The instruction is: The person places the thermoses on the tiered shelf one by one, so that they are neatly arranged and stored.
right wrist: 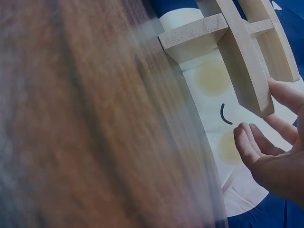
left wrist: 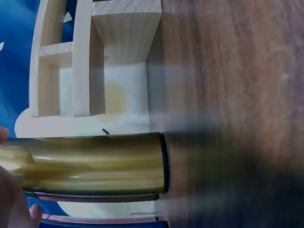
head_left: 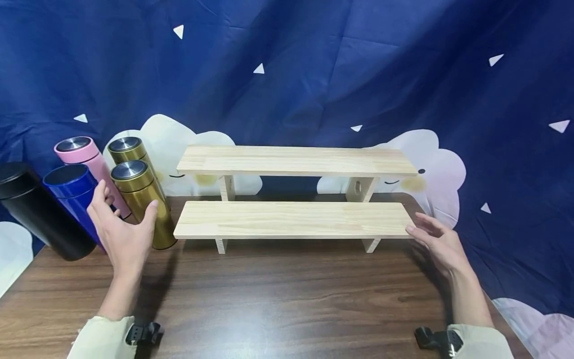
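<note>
Left hand [head_left: 120,232] half-spread around front gold metallic cylindrical bottle [head_left: 150,212], contact unclear; right hand [head_left: 441,244] loosely curved, not gripping, near pale wooden two-tier shelf [head_left: 291,219].

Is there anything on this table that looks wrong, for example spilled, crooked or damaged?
Nothing clearly stands out. The wooden shelf stands straight on the table, with no visible spill or damage. The black bottle appears slanted in the head view, probably just lens distortion.

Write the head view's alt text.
The left hand is at the front gold bottle, the right hand at the right end of a tiered wooden shelf. A pink bottle, blue bottle, black bottle and rear gold bottle stand nearby.
</note>
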A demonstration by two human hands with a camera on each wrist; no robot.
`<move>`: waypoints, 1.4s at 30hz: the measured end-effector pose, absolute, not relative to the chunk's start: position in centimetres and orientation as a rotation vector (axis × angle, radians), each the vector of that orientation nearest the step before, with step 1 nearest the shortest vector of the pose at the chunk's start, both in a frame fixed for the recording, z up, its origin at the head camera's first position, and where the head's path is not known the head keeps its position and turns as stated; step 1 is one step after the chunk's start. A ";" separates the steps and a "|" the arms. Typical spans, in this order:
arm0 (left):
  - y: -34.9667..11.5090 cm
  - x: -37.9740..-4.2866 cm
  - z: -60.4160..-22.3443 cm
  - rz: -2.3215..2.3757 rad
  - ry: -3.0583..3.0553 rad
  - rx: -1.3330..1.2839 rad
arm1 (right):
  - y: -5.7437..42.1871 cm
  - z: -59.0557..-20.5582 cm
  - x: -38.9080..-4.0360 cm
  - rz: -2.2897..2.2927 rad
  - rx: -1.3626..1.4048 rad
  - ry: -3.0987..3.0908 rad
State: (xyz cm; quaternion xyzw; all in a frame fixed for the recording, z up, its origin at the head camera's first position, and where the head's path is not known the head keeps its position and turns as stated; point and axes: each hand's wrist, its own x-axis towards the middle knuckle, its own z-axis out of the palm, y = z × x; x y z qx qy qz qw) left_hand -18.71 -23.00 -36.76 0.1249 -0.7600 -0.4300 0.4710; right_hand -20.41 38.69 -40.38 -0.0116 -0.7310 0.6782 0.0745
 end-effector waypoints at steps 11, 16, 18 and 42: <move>-23.4 -19.3 -36.7 -1.184 -1.852 0.306 | 38.6 -40.4 -20.8 2.068 -0.102 -2.192; -23.5 -19.5 -36.6 -1.234 -1.835 0.296 | 38.5 -40.3 -20.8 2.062 -0.107 -2.201; -23.6 -19.6 -36.6 -1.237 -1.833 0.290 | 38.5 -40.3 -20.7 2.061 -0.102 -2.201; -24.1 -20.1 -37.7 -1.254 -1.883 0.258 | 38.4 -40.3 -20.7 2.135 -0.055 -2.146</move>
